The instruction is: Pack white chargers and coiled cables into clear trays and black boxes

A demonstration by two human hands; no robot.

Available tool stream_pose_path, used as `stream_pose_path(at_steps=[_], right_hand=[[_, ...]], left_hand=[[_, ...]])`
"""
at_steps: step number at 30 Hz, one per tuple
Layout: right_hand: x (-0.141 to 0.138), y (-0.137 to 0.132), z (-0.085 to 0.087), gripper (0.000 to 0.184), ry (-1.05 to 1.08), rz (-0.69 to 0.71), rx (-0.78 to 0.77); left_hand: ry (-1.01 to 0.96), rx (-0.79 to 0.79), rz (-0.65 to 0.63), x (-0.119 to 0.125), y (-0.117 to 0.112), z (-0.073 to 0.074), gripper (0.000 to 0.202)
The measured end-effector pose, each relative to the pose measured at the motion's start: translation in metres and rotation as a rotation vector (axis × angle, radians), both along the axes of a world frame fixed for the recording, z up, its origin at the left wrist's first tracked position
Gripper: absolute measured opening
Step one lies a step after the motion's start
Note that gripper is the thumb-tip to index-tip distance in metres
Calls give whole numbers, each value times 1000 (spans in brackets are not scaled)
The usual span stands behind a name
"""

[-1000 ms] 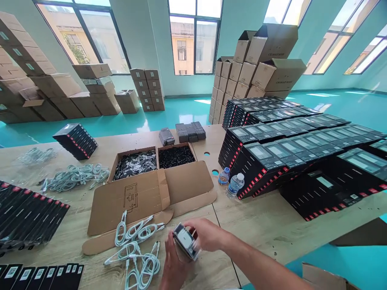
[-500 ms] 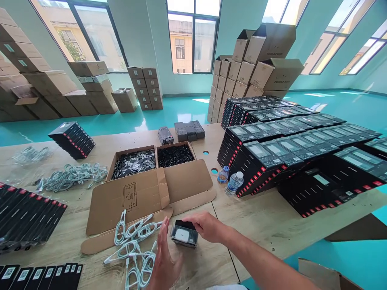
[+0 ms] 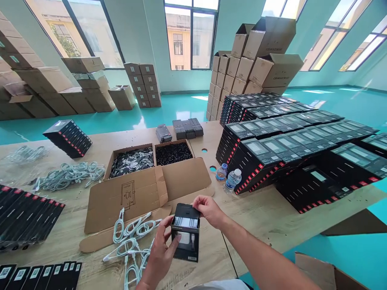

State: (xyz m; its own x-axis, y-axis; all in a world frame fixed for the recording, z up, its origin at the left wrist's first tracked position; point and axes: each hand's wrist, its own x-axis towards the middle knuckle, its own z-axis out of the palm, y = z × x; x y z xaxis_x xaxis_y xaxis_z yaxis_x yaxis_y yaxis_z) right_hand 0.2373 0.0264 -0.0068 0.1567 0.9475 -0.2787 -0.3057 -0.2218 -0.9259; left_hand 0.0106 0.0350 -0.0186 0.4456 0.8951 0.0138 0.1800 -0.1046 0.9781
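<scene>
A small black product box (image 3: 186, 246) stands tilted toward me, with a clear window showing a white device and a cable plug. Its top flap (image 3: 185, 210) is up, and pale contents show in the opening. My left hand (image 3: 165, 247) grips the box's left side, thumb across the front. With pinched fingers my right hand (image 3: 208, 209) holds the upper right edge of the flap. Left of the box, coiled white cables (image 3: 133, 237) lie on the wooden table (image 3: 256, 229).
An open carton (image 3: 133, 161) of small dark parts stands behind its cardboard flaps. Two water bottles (image 3: 232, 180) stand by stacked black boxes (image 3: 272, 151) at right. More black boxes (image 3: 27, 215) are at left. Brown cartons (image 3: 238, 70) line the wall.
The box has been tipped up so its front faces me, and its top flap now stands raised. My left hand has closed on its side; my right hand has moved up to the flap.
</scene>
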Motion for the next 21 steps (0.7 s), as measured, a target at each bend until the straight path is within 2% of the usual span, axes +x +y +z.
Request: stream_pose_path(at_steps=[3,6,9,14,18,21], right_hand=[[4,4,16,36,137,-20,-46],[2,-4,29,42,234,-48,-62],[-6,-23,34,42,232,-18,-30],[-18,-50,22,38,4,59,7],[-22,-57,13,28,-113,10,64],[-22,-56,15,29,-88,-26,97]], left_hand=[[-4,-120,-7,10,-1,44,53],[32,-200,92,15,-9,69,57],[52,-263,193,14,-19,71,60],[55,-473,182,9,-28,66,64],[73,-459,251,10,-23,70,56],[32,-429,290,11,-14,74,59]])
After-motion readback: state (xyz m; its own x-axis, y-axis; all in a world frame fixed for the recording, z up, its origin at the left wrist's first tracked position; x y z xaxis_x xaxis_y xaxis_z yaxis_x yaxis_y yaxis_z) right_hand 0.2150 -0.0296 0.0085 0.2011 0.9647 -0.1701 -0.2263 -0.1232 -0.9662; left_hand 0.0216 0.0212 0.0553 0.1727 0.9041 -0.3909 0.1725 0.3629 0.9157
